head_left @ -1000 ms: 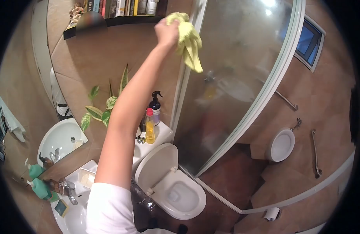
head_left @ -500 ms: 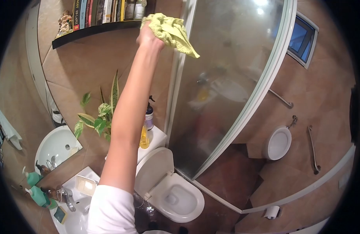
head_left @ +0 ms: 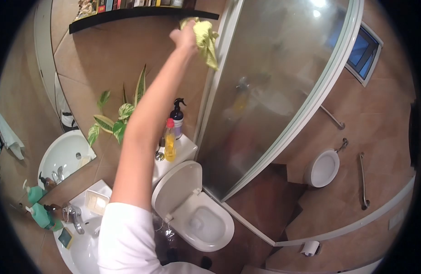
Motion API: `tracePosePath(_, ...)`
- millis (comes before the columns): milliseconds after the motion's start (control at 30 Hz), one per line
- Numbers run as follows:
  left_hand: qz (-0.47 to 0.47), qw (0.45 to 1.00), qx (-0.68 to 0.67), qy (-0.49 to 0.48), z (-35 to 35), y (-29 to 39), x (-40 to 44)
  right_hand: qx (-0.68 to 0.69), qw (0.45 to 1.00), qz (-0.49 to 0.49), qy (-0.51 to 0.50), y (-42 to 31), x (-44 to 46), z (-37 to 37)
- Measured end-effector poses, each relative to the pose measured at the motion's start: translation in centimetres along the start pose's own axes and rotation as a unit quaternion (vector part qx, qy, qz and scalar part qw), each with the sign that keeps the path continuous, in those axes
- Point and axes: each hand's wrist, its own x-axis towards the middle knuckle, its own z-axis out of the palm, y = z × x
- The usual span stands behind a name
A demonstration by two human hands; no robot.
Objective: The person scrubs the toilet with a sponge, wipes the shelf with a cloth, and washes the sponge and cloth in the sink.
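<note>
My left hand (head_left: 186,38) is closed on a yellow-green cloth (head_left: 205,40), with the arm stretched up from a white sleeve. Cloth and hand are just below the right part of a black wall shelf (head_left: 137,12), near the white frame of the shower screen (head_left: 265,91). Part of the cloth hangs down on the right of the fingers. Whether it touches the wall or the shelf is hard to tell. My right hand is out of view.
Below stand a dark spray bottle (head_left: 177,116) and a yellow bottle (head_left: 169,144) on the cistern, behind the open toilet (head_left: 203,223). A plant (head_left: 123,114) is left of my arm. The sink (head_left: 80,251) holds a sponge (head_left: 65,238) at its edge.
My left hand first moved left with the cloth, then back slightly right, closer under the shelf. The cloth spread out sideways and now hangs down again. The view has also shifted.
</note>
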Motion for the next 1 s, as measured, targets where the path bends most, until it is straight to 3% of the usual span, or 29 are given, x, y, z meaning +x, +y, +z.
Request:
tracePosePath(100, 0.030, 0.995, 0.018, -0.091, -3.0, 4.6, -4.0, 0.000, 1.000, -0.002, 0.007, 0.7, -0.9, -2.1)
tracePosePath(167, -0.016, 0.979, -0.001, -0.203, -6.2, 6.8, -7.8, -0.001, 1.000, -0.003, 0.013, 1.4, -1.7, -4.2)
tracePosePath(233, -0.047, 0.975, 0.087, -0.199, -10.4, 8.9, -13.1, -0.007, 1.000, -0.014, 0.007, 2.3, -1.5, -7.7)
tracePosePath(267, -0.062, 0.977, 0.100, -0.176, -12.9, 9.5, -16.1, -0.049, 0.997, -0.065, -0.012, 2.7, -1.0, -9.6)
tracePosePath(300, -0.075, 0.979, 0.113, -0.152, -15.3, 10.2, -19.3, -0.316, 0.897, -0.309, -0.009, 4.3, 0.9, -12.8)
tracePosePath(333, -0.095, 0.980, 0.126, -0.118, -18.4, 10.5, -22.3, -0.442, 0.728, -0.520, 0.067, 5.7, 4.0, -15.5)
tracePosePath(367, -0.113, 0.980, 0.138, -0.082, -22.0, 10.5, -25.4, -0.558, 0.748, -0.359, -0.009, 1.4, 2.1, -13.6)
tracePosePath(400, -0.171, 0.976, 0.136, -0.021, -25.6, 10.6, -28.6, -0.237, 0.953, -0.154, -0.110, -0.2, 2.6, -11.3)
tracePosePath(433, -0.227, 0.960, 0.162, 0.003, -30.0, 10.6, -31.6, 0.153, 0.986, 0.048, -0.050, -1.7, 3.4, -9.2)
tracePosePath(467, -0.274, 0.949, 0.142, 0.054, -33.8, 10.8, -34.9, 0.116, 0.984, 0.119, -0.066, -3.0, 6.5, -9.2)
tracePosePath(500, -0.317, 0.935, 0.118, 0.107, -37.0, 11.4, -38.1, 0.094, 0.986, 0.123, -0.068, -4.3, 6.2, -7.8)
tracePosePath(567, -0.349, 0.905, 0.119, 0.210, -42.1, 14.3, -43.6, -0.034, 0.992, 0.115, 0.027, -7.6, 5.8, -2.2)
tracePosePath(633, -0.327, 0.898, 0.093, 0.280, -45.8, 18.5, -47.4, -0.105, 0.991, -0.037, -0.071, -7.9, 6.6, 3.3)
tracePosePath(667, -0.324, 0.890, 0.064, 0.315, -47.3, 20.7, -49.1, -0.176, 0.976, -0.068, -0.108, -8.3, 5.6, 6.8)
tracePosePath(700, -0.312, 0.888, 0.059, 0.332, -48.4, 22.9, -50.3, -0.243, 0.954, -0.104, -0.141, -9.2, 1.9, 12.0)
tracePosePath(767, -0.269, 0.829, 0.311, 0.379, -50.7, 26.0, -51.7, -0.337, 0.905, -0.170, -0.197, -8.3, -9.7, 22.7)
tracePosePath(800, -0.264, 0.828, 0.310, 0.384, -51.3, 27.0, -52.1, -0.306, 0.864, -0.203, -0.346, -6.8, -10.2, 26.2)
tracePosePath(867, -0.220, 0.712, 0.591, 0.309, -52.4, 28.8, -52.6, -0.345, 0.772, -0.302, -0.440, -3.2, -16.0, 33.5)
tracePosePath(933, -0.191, 0.688, 0.626, 0.314, -54.6, 29.2, -52.9, -0.397, 0.630, -0.326, -0.582, 0.1, -21.6, 39.4)
tracePosePath(967, -0.162, 0.660, 0.662, 0.316, -55.8, 29.2, -53.0, -0.427, 0.593, -0.327, -0.599, 2.2, -24.9, 41.5)
tracePosePath(1000, -0.154, 0.671, 0.650, 0.322, -56.8, 29.3, -52.9, -0.422, 0.524, -0.380, -0.635, 4.7, -26.6, 43.7)
